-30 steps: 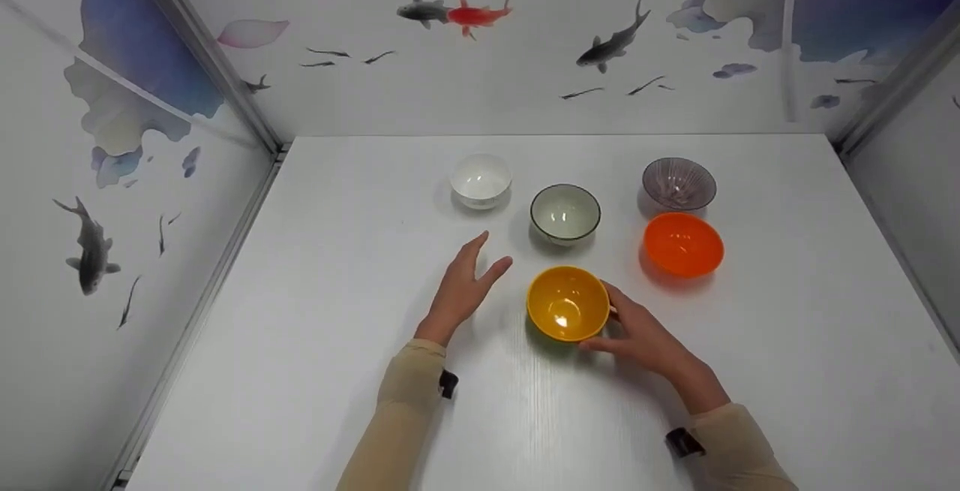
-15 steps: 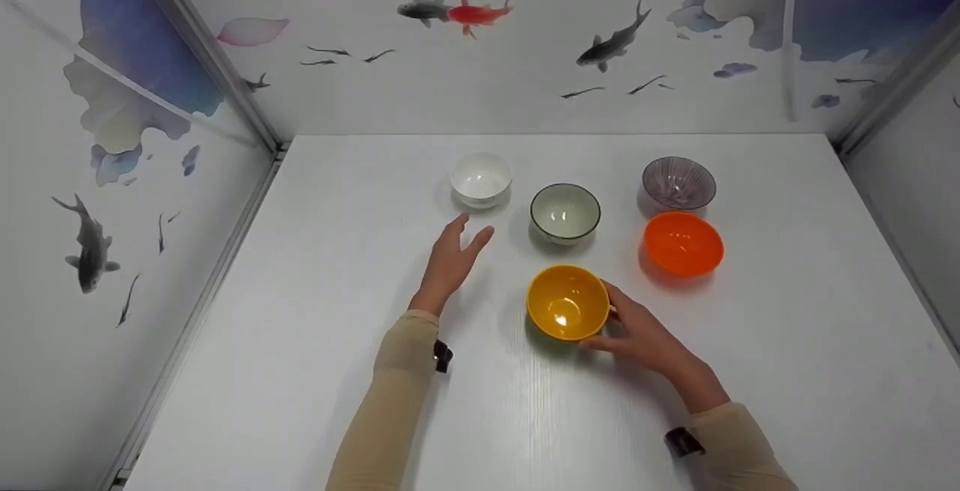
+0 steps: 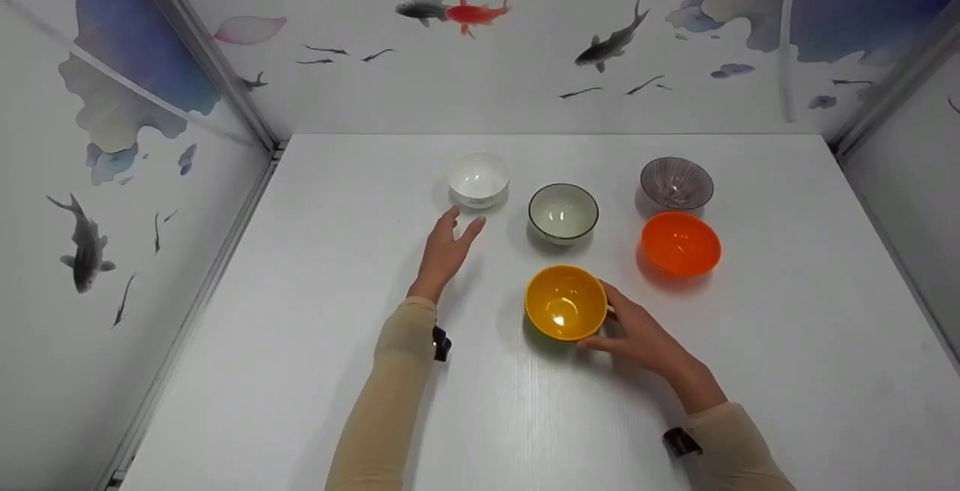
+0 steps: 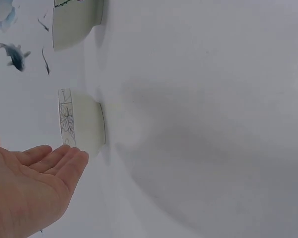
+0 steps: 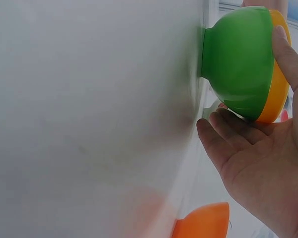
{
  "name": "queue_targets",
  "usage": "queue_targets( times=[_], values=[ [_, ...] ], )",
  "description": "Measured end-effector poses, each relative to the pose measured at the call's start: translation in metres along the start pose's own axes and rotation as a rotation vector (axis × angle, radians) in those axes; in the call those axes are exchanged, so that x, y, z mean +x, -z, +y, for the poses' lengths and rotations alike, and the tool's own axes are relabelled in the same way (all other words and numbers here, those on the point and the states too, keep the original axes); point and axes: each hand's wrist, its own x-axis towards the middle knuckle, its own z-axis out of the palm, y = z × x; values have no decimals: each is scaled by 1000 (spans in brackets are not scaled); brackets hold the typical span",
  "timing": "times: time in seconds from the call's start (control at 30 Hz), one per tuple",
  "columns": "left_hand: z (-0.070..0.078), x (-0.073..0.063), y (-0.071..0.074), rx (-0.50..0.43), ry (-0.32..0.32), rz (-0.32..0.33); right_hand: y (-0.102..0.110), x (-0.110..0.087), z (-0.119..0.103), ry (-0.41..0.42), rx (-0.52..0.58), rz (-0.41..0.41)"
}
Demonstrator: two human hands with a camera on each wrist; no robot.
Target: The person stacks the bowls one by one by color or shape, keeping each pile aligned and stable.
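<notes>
My left hand reaches out with thumb and fingers spread, just in front of the white bowl. In the left wrist view, the fingers overlap this bowl, which has a line pattern below its rim. Nothing is held in that hand. My right hand grips the right side of a bowl with a yellow inside, thumb at the front and fingers behind. The right wrist view shows its green outside and yellow rim band, with the thumb laid across the band. This bowl is upright, its foot at the table surface.
A pale green bowl with a dark rim stands between the white and yellow ones. To the right are an orange bowl and, behind it, a purplish ribbed glass bowl. Fish-printed walls border the white table.
My left hand has moved forward and a little left, from beside the yellow bowl to the front of the white bowl. The right hand and its bowl have stayed in place.
</notes>
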Motion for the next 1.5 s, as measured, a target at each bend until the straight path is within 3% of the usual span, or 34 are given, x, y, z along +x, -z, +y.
queue_targets(
  times=[0.53, 0.83, 1.03, 1.17, 1.5],
  values=[
    [0, 30, -3, -102, 33, 40, 4, 2, -2, -29, 2, -5],
    [-3, 42, -5, -178, 96, 45, 3, 1, 0, -24, 2, -3],
    [-5, 50, -1, -254, 173, 39, 2, 4, 0, -11, 13, -10],
    [-4, 55, -1, -361, 215, 41, 2, 4, -2, -4, 17, -7],
    [-1, 65, -8, -752, 308, 6, 1, -1, -3, -22, 10, 5]
  ],
)
